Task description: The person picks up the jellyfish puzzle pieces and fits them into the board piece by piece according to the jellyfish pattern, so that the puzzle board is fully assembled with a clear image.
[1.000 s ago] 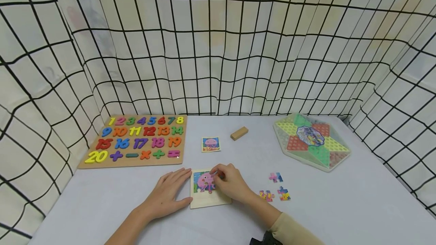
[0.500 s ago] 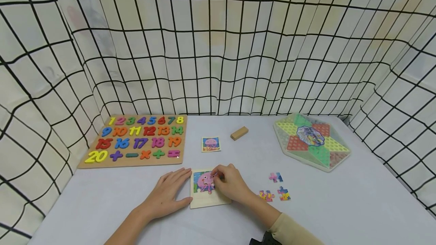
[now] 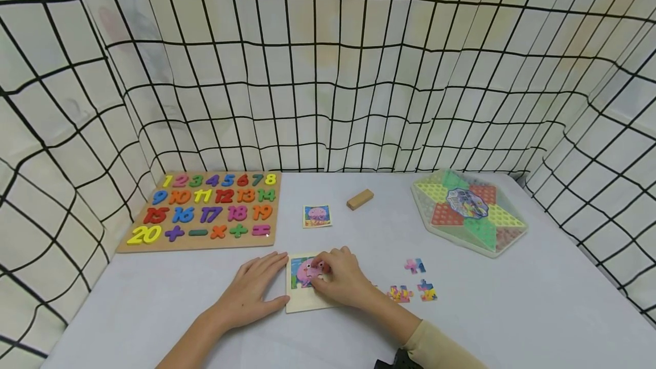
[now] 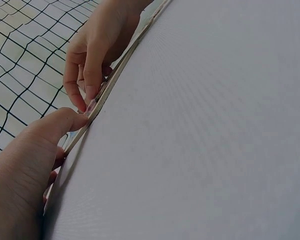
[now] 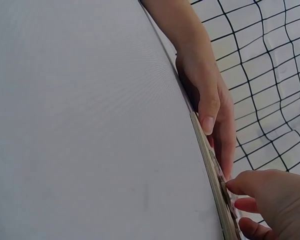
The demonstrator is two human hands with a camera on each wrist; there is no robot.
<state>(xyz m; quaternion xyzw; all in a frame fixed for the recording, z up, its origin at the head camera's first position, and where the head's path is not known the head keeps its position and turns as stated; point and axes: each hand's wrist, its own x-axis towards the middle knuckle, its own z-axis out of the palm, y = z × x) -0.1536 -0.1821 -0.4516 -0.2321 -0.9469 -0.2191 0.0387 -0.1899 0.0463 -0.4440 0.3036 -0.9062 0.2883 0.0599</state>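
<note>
A square wooden puzzle board (image 3: 304, 303) lies near the front of the table, its upper part filled with a pink octopus picture (image 3: 303, 272) and its lower strip bare wood. My left hand (image 3: 253, 289) rests flat at the board's left side, fingers straight and thumb at the edge. Above the picture, my right hand (image 3: 345, 281) bends down with thumb and fingertips set around a puzzle piece (image 4: 91, 106), mostly hidden by those fingers. In the right wrist view the right thumb (image 5: 242, 184) touches the top of the pieces along the board's edge.
Loose puzzle pieces (image 3: 426, 290) lie right of the board, some partly behind the right forearm. Farther back are an octopus picture card (image 3: 317, 216), a wooden block (image 3: 360, 199), a number board (image 3: 205, 206) at left and a hexagonal game box (image 3: 468, 212) at right. Black-gridded netting surrounds the table.
My right hand has shifted left across the octopus picture, its thumb now lower and spread from the index finger. My left hand stays in place.
</note>
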